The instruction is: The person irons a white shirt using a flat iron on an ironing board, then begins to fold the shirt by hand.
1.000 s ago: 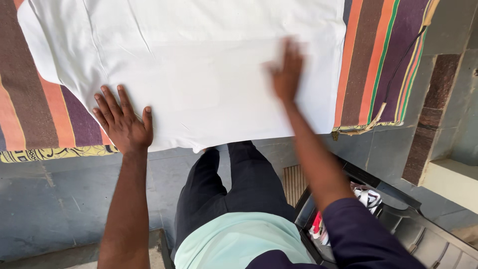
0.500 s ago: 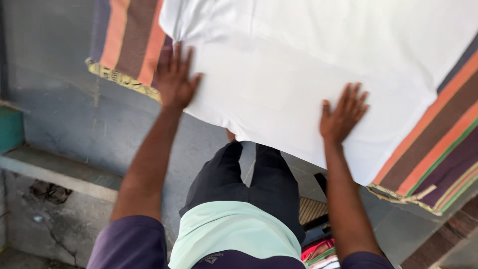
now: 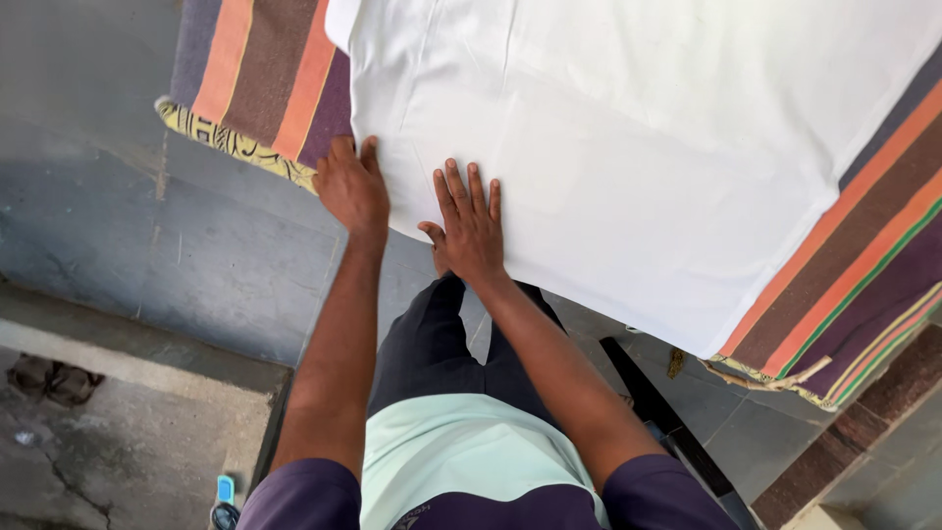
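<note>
Pressing flat on white cloth (image 3: 628,147), left hand (image 3: 353,188) at its edge, right hand (image 3: 469,228) spread, striped blanket (image 3: 265,79) beneath

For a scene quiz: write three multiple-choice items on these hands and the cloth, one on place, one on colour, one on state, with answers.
1. Where is the left hand?
A. at the white cloth's corner edge
B. on the floor
C. on the person's knee

2. What colour is the top cloth?
A. white
B. green
C. black

3. How does the right hand lie?
A. clenched in a fist
B. flat, fingers spread on the cloth
C. lifted off it

Answers:
1 A, it sits where the white cloth meets the striped cloth.
2 A, the plain sheet on the stripes is white.
3 B, the palm presses down with fingers apart.
</note>
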